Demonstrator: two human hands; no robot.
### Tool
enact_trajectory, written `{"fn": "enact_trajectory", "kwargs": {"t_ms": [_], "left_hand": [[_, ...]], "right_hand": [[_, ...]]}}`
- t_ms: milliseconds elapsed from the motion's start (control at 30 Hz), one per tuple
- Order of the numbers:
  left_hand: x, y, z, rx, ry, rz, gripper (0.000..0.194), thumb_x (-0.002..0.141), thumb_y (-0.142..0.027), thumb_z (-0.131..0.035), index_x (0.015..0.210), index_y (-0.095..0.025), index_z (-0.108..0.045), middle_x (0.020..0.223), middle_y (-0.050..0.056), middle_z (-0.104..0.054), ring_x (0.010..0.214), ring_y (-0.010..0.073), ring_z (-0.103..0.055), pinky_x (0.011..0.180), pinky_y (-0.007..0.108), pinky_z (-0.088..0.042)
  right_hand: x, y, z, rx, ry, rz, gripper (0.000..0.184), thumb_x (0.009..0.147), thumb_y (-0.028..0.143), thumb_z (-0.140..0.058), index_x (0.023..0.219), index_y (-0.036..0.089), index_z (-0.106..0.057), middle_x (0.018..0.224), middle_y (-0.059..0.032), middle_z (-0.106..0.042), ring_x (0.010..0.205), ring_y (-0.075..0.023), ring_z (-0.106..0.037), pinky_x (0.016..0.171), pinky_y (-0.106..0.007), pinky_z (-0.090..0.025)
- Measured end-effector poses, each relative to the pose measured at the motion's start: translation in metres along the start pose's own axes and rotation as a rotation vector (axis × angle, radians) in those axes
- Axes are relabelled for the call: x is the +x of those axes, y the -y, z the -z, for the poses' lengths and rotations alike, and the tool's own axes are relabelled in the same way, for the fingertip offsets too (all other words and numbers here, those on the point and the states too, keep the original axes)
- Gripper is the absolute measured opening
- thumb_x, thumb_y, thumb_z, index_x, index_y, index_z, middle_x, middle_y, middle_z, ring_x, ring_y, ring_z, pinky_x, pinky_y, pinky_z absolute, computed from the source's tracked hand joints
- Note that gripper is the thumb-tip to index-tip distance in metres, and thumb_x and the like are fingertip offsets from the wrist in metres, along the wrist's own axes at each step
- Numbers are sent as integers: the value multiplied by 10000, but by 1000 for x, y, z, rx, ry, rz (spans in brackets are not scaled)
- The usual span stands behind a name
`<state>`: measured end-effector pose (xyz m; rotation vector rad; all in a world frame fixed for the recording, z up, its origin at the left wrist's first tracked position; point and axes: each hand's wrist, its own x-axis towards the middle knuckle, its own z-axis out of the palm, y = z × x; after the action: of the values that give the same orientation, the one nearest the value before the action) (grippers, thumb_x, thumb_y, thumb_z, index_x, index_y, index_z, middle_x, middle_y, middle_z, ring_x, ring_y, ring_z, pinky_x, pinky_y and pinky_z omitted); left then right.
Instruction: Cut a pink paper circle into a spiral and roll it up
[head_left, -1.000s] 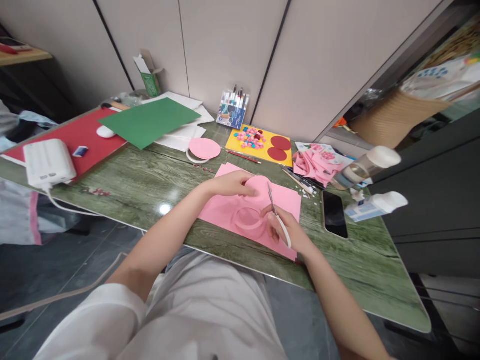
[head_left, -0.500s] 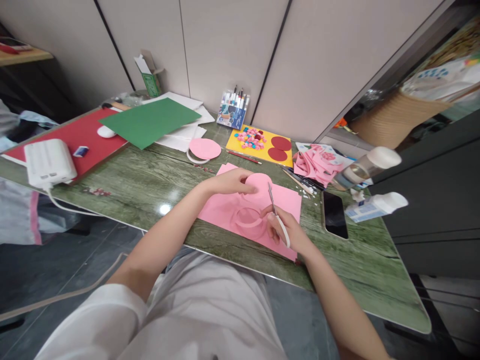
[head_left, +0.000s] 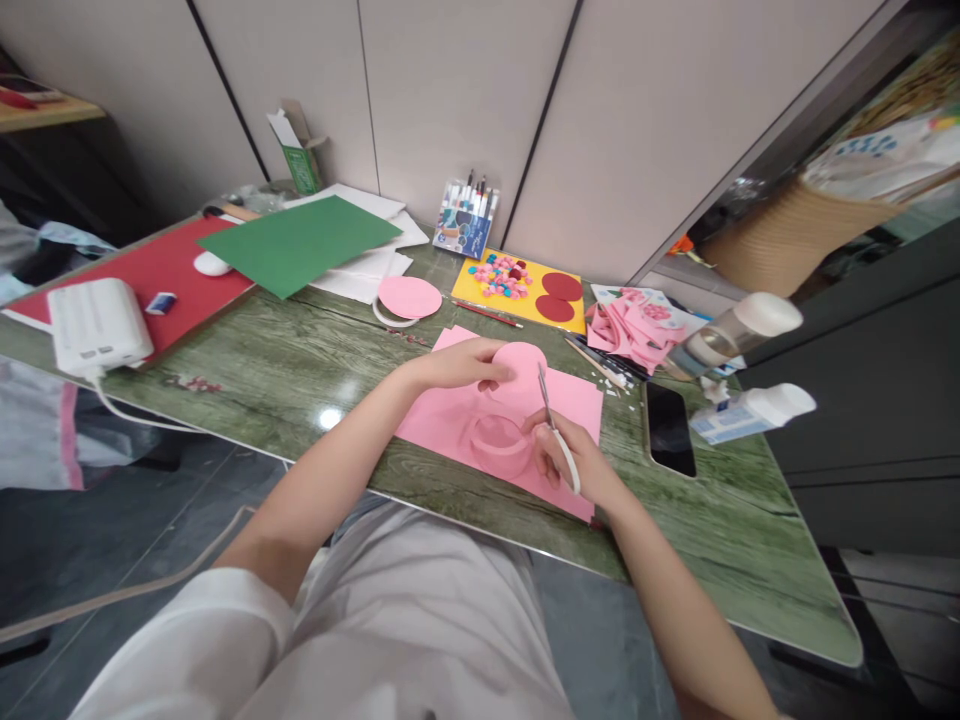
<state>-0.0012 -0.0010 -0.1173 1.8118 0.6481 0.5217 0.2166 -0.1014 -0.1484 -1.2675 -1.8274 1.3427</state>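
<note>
My left hand (head_left: 480, 363) pinches the left edge of a round pink paper disc (head_left: 522, 362), held above a stack of pink paper (head_left: 435, 410). In my right hand (head_left: 566, 450) is a pair of scissors (head_left: 568, 465) with white handles, the blades pointing up at the disc's right edge. A curled strip of pink paper (head_left: 499, 458) hangs in a loop beside my right fingers, over the pink stack. More pink discs (head_left: 409, 297) lie behind my left hand, partly on a white ring (head_left: 394, 320).
At the back, yellow paper (head_left: 574, 320) bears colourful pompoms (head_left: 501, 276) and dark red discs (head_left: 557, 308). Pink scraps (head_left: 634, 330), a phone (head_left: 670, 430) and bottles (head_left: 754, 412) stand or lie right. To the left are green paper (head_left: 300, 240), red paper (head_left: 180, 262) and a white power bank (head_left: 99, 325).
The pink disc has turned and shifted slightly up and right in my left hand, whose fingers have curled in. The paper loop has moved a little. My right hand stays almost still.
</note>
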Motion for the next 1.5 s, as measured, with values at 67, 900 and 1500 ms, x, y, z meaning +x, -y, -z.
{"fn": "enact_trajectory", "kwargs": {"t_ms": [67,900,1500], "left_hand": [[-1,0,0,8,15,7,189,819,-295,-520,712,-139,-508,632,-25,-502,573,77,-478,547,221,-393],[0,0,2,30,11,-1,171,795,-253,-524,667,-143,-499,606,-27,-492,558,74,-463,530,214,-374],[-2,-1,4,-83,104,3,197,756,-229,-558,590,-146,-491,576,-30,-463,541,82,-436,531,233,-379]], "right_hand": [[0,0,0,-4,1,4,302,932,452,-397,1012,188,-519,524,64,-518,360,-91,-454,392,-210,-361],[0,0,-1,-6,13,-15,297,931,452,-396,1004,189,-513,524,65,-521,362,-92,-457,398,-207,-362],[-1,0,1,-30,57,-5,309,932,467,-393,1016,198,-519,530,59,-527,381,-98,-469,428,-217,-377]]}}
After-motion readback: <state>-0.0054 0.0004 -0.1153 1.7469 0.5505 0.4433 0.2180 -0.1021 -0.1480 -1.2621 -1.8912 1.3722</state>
